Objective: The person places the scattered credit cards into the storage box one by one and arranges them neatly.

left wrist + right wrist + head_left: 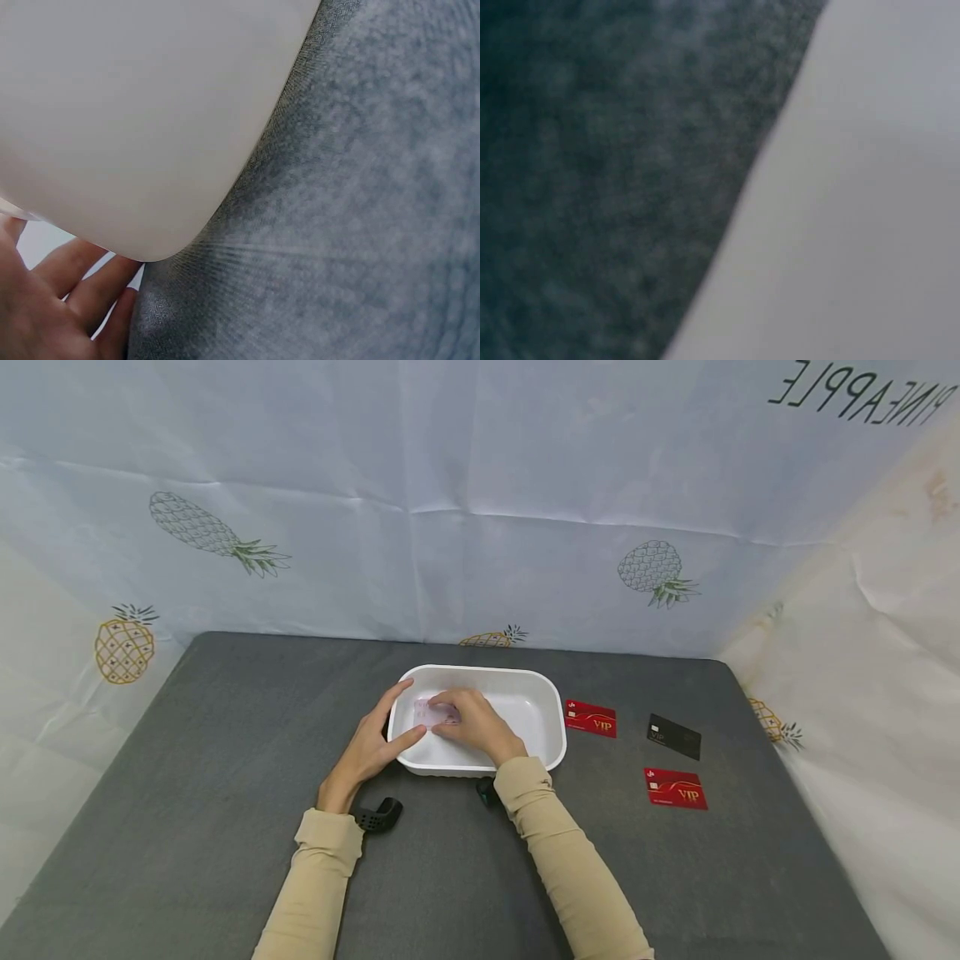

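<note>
A white plastic tray (536, 718) sits on the dark grey table, and its outer wall (150, 135) fills much of the left wrist view. My left hand (367, 745) rests at the tray's left end, fingers along the outside and thumb reaching over the front rim. In the left wrist view the fingers (97, 289) lie fairly straight against the wall. Inside the tray, my right hand (472, 722) pinches a pale pink slip of paper (422, 713) that looks like a banknote. The hand covers part of it. The right wrist view shows only blurred tray wall (870, 225) and cloth.
Right of the tray lies a red VIP card (591, 718). Farther right are a black VIP card (674, 737) and a second red VIP card (676, 789). A pineapple-print curtain (450, 568) hangs behind the table (225, 760) and at its sides.
</note>
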The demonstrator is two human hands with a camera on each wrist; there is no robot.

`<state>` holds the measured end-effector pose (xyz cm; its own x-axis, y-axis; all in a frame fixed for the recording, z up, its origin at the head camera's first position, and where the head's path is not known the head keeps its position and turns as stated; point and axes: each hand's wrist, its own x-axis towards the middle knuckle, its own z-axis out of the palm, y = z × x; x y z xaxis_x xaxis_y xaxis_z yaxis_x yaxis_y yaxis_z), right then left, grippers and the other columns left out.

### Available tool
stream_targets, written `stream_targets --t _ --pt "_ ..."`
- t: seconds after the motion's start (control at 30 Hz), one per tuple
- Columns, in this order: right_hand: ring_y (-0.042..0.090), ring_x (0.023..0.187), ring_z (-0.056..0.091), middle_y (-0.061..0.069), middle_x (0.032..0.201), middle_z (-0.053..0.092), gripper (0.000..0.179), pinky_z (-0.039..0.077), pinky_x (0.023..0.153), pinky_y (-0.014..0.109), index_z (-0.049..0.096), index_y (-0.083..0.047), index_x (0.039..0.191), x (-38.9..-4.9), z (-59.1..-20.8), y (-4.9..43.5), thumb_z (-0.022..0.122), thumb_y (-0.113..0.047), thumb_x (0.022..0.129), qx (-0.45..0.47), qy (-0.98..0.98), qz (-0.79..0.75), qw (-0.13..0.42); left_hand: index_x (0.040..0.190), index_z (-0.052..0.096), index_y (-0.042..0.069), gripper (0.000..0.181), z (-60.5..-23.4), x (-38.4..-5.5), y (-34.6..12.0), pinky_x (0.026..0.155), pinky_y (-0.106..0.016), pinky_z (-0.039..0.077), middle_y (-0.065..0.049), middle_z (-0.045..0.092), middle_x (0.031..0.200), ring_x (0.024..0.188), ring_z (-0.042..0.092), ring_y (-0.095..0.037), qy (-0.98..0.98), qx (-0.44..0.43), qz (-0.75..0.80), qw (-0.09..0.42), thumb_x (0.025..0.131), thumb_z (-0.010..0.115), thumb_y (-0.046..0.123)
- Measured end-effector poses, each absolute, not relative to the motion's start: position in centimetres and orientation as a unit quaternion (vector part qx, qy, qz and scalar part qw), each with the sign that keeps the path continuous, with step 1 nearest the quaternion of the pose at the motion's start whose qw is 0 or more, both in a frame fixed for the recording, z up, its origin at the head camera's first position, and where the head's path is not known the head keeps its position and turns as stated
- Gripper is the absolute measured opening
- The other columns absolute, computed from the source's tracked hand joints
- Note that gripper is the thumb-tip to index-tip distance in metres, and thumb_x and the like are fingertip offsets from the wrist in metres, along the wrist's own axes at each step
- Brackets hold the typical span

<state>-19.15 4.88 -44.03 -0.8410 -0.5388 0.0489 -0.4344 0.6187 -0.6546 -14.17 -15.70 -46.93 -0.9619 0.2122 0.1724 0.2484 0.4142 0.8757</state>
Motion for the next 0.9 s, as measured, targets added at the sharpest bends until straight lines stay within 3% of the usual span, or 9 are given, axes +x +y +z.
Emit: stream_targets --t 0.57,0.9 --pt "0.026 0.126 0.065 0.011 0.136 0.069 0.055 0.05 0.109 0.041 0.066 -0.005 0.136 -18.5 -43.1 6.6 0.083 -0.021 0.087 -0.26 0.893 -0.36 0.077 0.16 0.033 0.024 0.075 -47.1 -14.2 -15.4 0.115 -0.065 0.034 -0.016 0.038 0.164 0.146 0.043 -0.038 -0.841 -0.139 -0.523 0.013 0.093 0.067 0.031" --pt "0.024 0.139 0.055 0.006 0.144 0.064 0.061 0.043 0.116 0.046 0.064 -0.01 0.14 -17.9 -41.9 9.5 0.084 -0.029 0.086 -0.236 0.888 -0.383 0.096 0.161 0.032 0.025 0.076 -47.0 -14.2 -15.7 0.112 -0.065 0.037 -0.017 0.038 0.163 0.142 0.046 -0.04 -0.846 -0.141 -0.515 0.013 0.094 0.067 0.031"
